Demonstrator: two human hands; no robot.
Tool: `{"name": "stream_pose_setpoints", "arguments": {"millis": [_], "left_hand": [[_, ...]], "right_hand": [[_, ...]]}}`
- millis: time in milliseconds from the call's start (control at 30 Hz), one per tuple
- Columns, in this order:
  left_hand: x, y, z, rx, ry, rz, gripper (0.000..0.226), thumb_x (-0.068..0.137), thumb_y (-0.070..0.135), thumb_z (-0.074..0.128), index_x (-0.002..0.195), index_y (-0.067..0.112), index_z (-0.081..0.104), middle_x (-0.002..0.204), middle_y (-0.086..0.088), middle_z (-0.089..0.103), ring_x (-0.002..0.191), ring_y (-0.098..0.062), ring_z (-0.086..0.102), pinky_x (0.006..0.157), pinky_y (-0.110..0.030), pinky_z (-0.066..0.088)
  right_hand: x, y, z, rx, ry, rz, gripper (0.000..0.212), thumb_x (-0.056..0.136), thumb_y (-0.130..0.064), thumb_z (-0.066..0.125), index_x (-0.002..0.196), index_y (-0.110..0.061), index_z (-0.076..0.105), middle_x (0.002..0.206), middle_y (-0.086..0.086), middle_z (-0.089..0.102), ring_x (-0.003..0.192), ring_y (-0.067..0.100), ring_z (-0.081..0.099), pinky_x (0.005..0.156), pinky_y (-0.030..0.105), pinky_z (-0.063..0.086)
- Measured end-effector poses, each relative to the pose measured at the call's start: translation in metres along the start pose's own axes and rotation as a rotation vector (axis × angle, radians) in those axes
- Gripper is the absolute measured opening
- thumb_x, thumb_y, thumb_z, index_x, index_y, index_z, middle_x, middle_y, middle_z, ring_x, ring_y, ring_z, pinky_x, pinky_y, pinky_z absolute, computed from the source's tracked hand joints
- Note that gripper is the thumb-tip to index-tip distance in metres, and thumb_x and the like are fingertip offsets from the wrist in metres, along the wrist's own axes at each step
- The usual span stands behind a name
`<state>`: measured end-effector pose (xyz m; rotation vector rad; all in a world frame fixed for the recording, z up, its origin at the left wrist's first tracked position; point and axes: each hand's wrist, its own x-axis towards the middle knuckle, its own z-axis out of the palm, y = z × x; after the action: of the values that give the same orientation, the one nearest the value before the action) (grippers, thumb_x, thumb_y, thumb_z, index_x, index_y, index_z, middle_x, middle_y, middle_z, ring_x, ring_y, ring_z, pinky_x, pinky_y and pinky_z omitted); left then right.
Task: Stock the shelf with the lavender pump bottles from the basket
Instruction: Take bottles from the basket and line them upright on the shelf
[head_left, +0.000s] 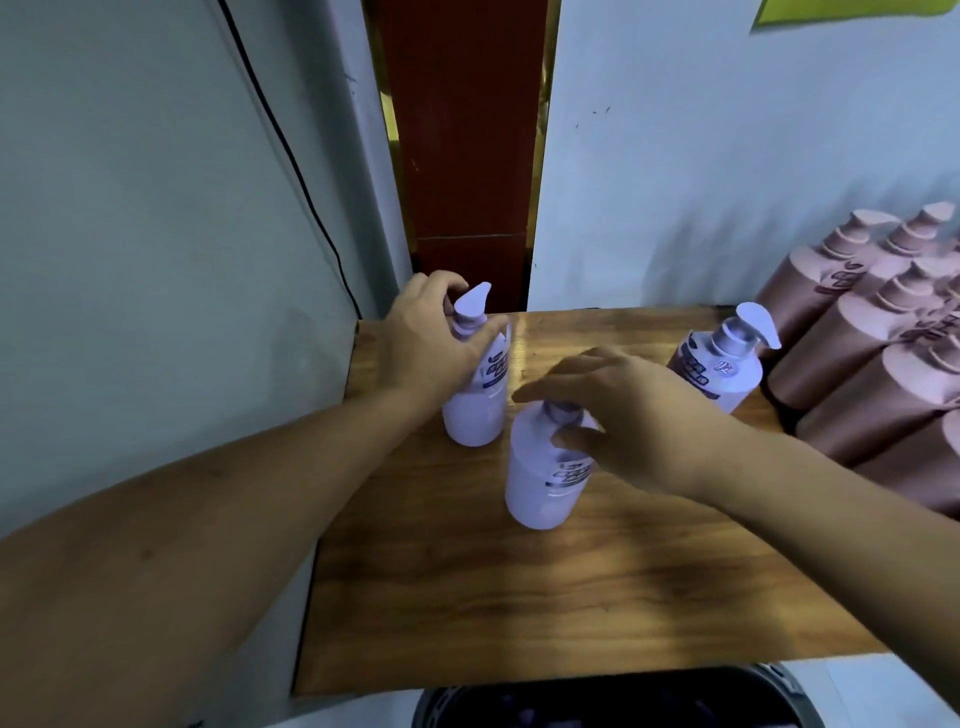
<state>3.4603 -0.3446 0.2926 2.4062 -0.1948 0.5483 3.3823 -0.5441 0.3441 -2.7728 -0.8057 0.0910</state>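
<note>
The basket (769, 693) shows faint purple shapes, so more probably remain. Three lavender bottles stand on the shelf (519, 597): the right hand (639, 415) curls round the front bottle (540, 488) at its pump, the left hand (426, 348) grips the rear bottle (475, 410) at its neck, and the third bottle (722, 371) stands free.

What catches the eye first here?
Two hands on lavender bottles standing on the wooden shelf: the left hand grips the back-left bottle by its neck, the right hand covers the pump of the centre bottle. A third lavender bottle stands at right beside a block of pink bottles.
</note>
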Motion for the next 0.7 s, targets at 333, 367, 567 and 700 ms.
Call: {"name": "stream_pose_setpoints", "arguments": {"millis": [333,367,567,700], "left_hand": [[0.002,-0.015,-0.004,-0.097,-0.163,0.028,0.040,0.084,0.021,0.072,0.120,0.010,0.060,0.111,-0.006,0.065,0.101,-0.020,0.060,0.084,-0.030,0.048],[0.006,-0.017,-0.009,-0.130,-0.214,0.033,0.041,0.082,0.020,0.073,0.121,0.014,0.059,0.111,-0.002,0.065,0.101,-0.018,0.061,0.084,-0.030,0.050],[0.025,-0.017,-0.021,-0.020,-0.340,0.118,0.036,0.074,0.026,0.077,0.107,0.023,0.063,0.094,0.006,0.067,0.087,-0.013,0.062,0.076,-0.036,0.056],[0.043,-0.005,-0.025,0.166,-0.485,0.134,0.031,0.073,0.032,0.080,0.091,0.015,0.061,0.084,0.002,0.064,0.084,-0.020,0.058,0.077,-0.039,0.052]], "right_hand": [[0.011,-0.026,0.017,-0.232,0.125,0.110,0.040,0.090,-0.052,0.049,0.111,-0.019,0.058,0.094,0.003,0.054,0.077,0.029,0.050,0.062,0.030,0.023],[0.013,-0.028,0.018,-0.222,0.126,0.141,0.041,0.089,-0.053,0.051,0.111,-0.019,0.057,0.094,0.002,0.054,0.073,0.028,0.047,0.059,0.030,0.026],[0.010,-0.028,0.026,-0.041,0.120,0.206,0.036,0.084,-0.043,0.064,0.109,-0.021,0.051,0.092,0.003,0.050,0.075,0.035,0.055,0.058,0.034,0.044],[0.012,-0.028,0.029,0.066,0.120,0.228,0.032,0.084,-0.032,0.066,0.105,-0.021,0.043,0.087,0.000,0.049,0.074,0.033,0.052,0.057,0.033,0.039]]}}
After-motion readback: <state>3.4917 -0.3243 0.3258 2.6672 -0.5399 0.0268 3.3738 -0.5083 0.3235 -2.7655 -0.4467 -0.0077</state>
